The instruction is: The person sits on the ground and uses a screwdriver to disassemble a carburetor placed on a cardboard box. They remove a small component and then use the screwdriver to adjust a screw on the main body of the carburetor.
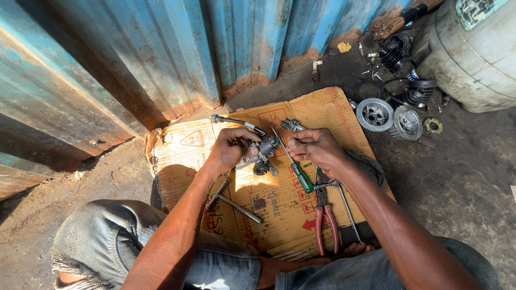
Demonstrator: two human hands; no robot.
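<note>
Grey metal part, clasped in the closed left grip and steadied by right grip fingertips, held above flattened cardboard.

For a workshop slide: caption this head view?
Both hands, left hand and right hand, hold a grey metal part above flattened cardboard.
</note>
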